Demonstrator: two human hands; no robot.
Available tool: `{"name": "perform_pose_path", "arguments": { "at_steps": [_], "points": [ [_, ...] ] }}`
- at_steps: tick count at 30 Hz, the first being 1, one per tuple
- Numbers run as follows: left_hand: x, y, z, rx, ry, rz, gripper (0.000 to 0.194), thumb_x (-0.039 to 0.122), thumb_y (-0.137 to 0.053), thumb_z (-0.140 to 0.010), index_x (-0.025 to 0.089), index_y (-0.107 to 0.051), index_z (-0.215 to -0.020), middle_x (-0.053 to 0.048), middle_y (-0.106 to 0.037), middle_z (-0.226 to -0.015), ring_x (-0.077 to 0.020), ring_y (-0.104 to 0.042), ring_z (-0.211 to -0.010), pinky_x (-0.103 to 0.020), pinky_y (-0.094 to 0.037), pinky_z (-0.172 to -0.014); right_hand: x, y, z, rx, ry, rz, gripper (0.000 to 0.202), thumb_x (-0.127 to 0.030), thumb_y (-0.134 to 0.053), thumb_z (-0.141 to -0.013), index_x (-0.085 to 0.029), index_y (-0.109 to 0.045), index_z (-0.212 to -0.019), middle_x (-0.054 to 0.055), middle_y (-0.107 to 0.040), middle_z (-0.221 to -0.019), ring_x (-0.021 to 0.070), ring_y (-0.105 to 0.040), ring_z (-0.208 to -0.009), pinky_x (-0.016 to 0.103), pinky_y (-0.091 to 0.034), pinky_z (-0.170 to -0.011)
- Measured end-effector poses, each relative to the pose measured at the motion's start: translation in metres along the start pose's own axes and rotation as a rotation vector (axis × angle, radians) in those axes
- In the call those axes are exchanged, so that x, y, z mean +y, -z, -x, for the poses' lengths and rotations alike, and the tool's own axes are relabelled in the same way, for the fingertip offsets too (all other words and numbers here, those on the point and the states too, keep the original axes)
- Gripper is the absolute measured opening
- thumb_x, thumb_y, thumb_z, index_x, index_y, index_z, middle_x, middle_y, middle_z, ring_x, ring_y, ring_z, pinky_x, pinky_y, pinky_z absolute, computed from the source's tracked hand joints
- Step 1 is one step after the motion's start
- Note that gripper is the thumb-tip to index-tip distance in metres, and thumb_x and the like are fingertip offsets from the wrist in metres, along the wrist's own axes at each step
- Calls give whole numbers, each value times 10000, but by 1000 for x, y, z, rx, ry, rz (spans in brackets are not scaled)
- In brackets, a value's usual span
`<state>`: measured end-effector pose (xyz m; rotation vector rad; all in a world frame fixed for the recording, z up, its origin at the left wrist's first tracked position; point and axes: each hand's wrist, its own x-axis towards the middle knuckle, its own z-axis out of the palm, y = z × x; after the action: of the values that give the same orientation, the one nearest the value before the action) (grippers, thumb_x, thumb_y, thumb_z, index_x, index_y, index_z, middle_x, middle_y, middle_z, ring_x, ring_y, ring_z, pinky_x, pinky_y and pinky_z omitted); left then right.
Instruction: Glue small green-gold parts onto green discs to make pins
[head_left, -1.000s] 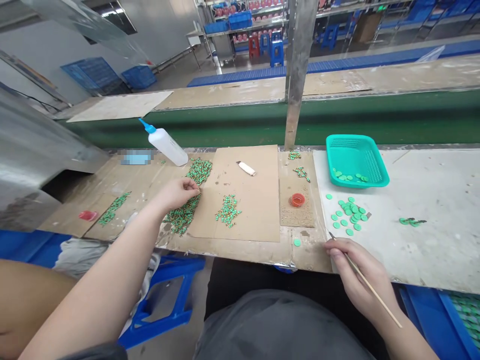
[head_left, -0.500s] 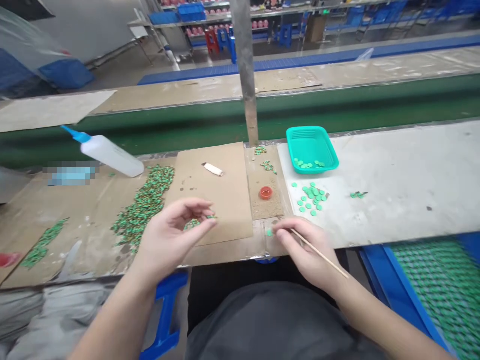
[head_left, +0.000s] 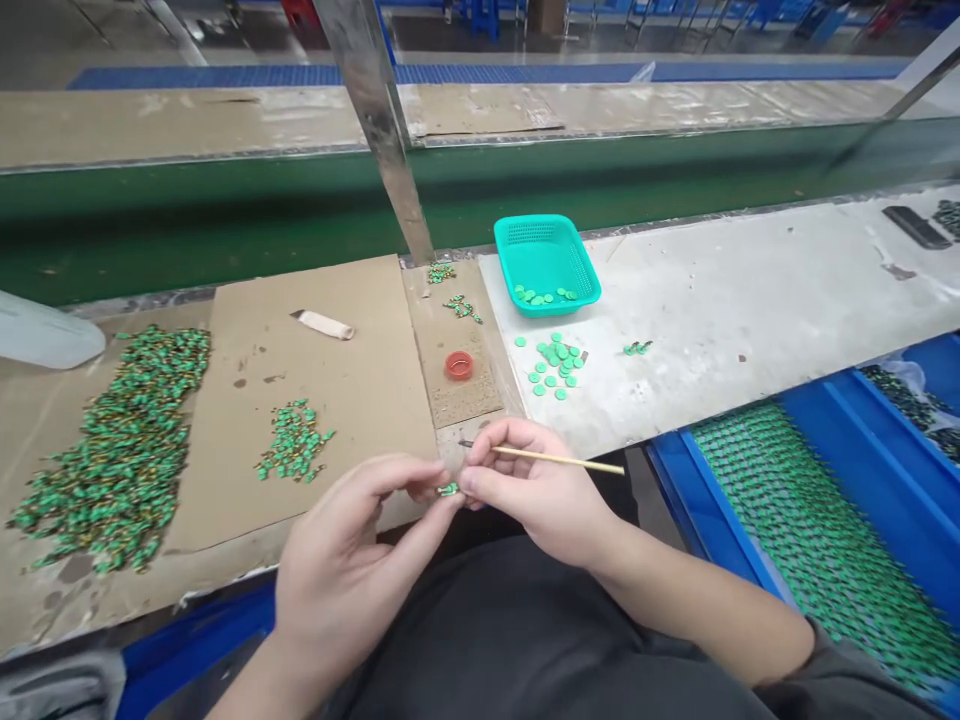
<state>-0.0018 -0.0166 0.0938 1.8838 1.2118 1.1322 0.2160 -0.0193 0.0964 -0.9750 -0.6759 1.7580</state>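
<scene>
Left hand (head_left: pixel 360 570) is pinching a tiny green piece (head_left: pixel 448 489) between thumb and forefinger, in front of the body, around the table's near edge. Right hand (head_left: pixel 555 500) is gripping a thin stick (head_left: pixel 570 461) in curled fingers, its thumb and forefinger pressing together and meeting the left fingertips at the piece

Risks, as I am judging them: the piece is resting on fingertips alone, so a slack pinch could be sending it into the lap or onto the floor. The stick's dark tip is pointing left just above the left fingers; a twist of the right wrist could be poking or smearing them. Loose discs (head_left: pixel 560 394) are lying near the right hand, in front of the basket (head_left: pixel 551 310); a careless swing could be scattering them

Hard to make out: fingers are covering part of the piece, and I cannot tell whether the right fingertips are pinching something besides the stick. The bottle (head_left: pixel 49 335) is running out of view at left. What the red cup (head_left: pixel 459 366) is containing, I cannot tell
</scene>
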Motion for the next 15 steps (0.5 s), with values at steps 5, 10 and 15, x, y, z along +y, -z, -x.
{"name": "perform_pose_path", "arguments": {
  "at_steps": [5,10,15],
  "points": [
    [5,-26,14,-38,355,265,385,668,-1000,-968,293,-925,-925,-32,-889,-875,-187,-835,-680,-244,-728,-650,24,7,18,159,-25,30,454,-373,-1173,-733,-241,-764,-881,-56,-747,-775,129,-707,-716,252,-633,-696],
    [-7,-37,19,-43,417,303,562,881,-923,-950,322,-982,-952,-65,-905,-883,-198,-830,-643,-268,-741,-629,46,22,23,177,54,186,305,-415,-1042,-923,-261,-791,-1003,-6,-839,-894,202,-840,-837,332,-735,-815],
    [-34,-24,12,54,379,122,517,853,-935,-955,338,-977,-967,-52,-937,-1016,-204,-882,-840,-268,-767,-813,43,63,2,78,528,732,384,-232,-631,-1183,-290,-795,-1525,104,-916,-1366,246,-893,-1196,498,-762,-1158]
  ]
}}
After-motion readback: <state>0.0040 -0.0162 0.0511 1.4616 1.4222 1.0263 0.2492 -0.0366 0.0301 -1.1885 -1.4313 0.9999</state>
